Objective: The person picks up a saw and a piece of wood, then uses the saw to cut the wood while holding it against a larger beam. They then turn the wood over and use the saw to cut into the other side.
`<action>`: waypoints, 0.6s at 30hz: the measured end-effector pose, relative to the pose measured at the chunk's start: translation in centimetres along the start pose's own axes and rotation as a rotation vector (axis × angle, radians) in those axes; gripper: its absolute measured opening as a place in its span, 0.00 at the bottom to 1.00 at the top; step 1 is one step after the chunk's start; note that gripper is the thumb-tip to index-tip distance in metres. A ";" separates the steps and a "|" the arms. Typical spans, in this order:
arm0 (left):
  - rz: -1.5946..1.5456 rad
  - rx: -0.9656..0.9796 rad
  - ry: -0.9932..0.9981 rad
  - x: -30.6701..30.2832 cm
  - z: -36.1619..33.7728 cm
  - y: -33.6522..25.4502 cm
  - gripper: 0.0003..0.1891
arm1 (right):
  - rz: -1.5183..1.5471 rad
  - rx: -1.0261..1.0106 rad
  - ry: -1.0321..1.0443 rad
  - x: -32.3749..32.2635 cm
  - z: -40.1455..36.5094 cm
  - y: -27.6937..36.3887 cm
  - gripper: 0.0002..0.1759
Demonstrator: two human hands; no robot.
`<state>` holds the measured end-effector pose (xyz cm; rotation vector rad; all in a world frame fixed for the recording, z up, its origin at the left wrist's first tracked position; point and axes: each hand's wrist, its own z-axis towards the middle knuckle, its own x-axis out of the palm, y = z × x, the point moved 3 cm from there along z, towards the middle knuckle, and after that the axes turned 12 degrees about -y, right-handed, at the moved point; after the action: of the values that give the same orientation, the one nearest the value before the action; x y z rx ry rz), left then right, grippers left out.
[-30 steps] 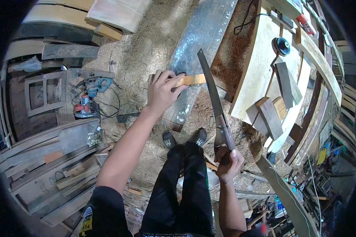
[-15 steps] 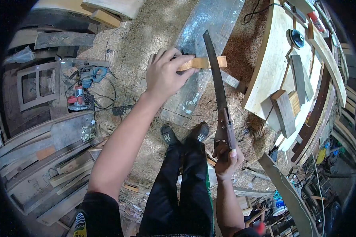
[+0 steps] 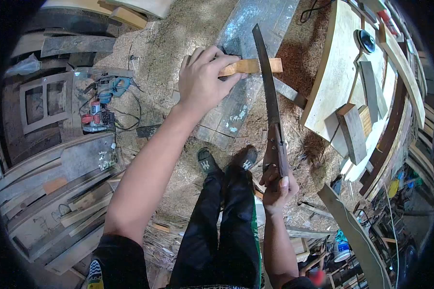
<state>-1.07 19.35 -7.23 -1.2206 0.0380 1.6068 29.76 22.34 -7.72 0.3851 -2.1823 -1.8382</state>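
My left hand (image 3: 208,79) is closed on the left end of a small orange-brown wood piece (image 3: 250,67) over a worn, paint-spotted board (image 3: 236,103). In my right hand (image 3: 278,189) is the dark wooden handle of a handsaw (image 3: 270,94), fingers wrapped round it. The blade points away from me and lies across the wood piece near its right end, with its teeth toward the left. My right fingers are partly hidden behind the handle.
Pale curved panels (image 3: 325,72) with a black disc tool (image 3: 365,41) and wood blocks (image 3: 352,134) stand at the right. Power tools (image 3: 112,89) with cables lie at the left, above stacked boards (image 3: 87,156). Shavings cover the floor. A long plank (image 3: 354,236) leans at the lower right.
The saw has moved slightly forward, away from me, across the wood piece. My left hand and the wood piece appear a little higher in view.
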 end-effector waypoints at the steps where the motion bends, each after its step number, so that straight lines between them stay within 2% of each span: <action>1: 0.009 0.011 -0.006 0.0 0.0 0.0 0.17 | -0.007 -0.019 0.001 0.0 0.0 0.0 0.35; 9: -0.018 -0.032 0.017 0.0 0.1 0.0 0.16 | -0.106 -0.019 0.003 0.7 0.6 -0.4 0.37; 12: 0.016 0.056 0.002 -0.5 0.5 -0.6 0.14 | -0.131 -0.009 0.019 0.9 -0.2 -1.1 0.37; 15: 0.058 0.019 0.043 -0.3 1.0 -1.2 0.11 | -0.152 0.005 0.015 1.3 -0.5 -0.9 0.36; 17: 0.077 -0.142 0.088 0.2 1.5 -1.2 0.12 | -0.153 0.017 -0.001 1.4 -0.4 -0.7 0.36; 18: 0.076 -0.140 0.089 0.5 1.7 -1.3 0.12 | -0.152 0.017 -0.003 1.3 -0.5 -0.9 0.36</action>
<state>-1.24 21.20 -6.09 -1.4132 0.0298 1.6420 28.79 21.32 -8.48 0.5660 -2.2275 -1.8991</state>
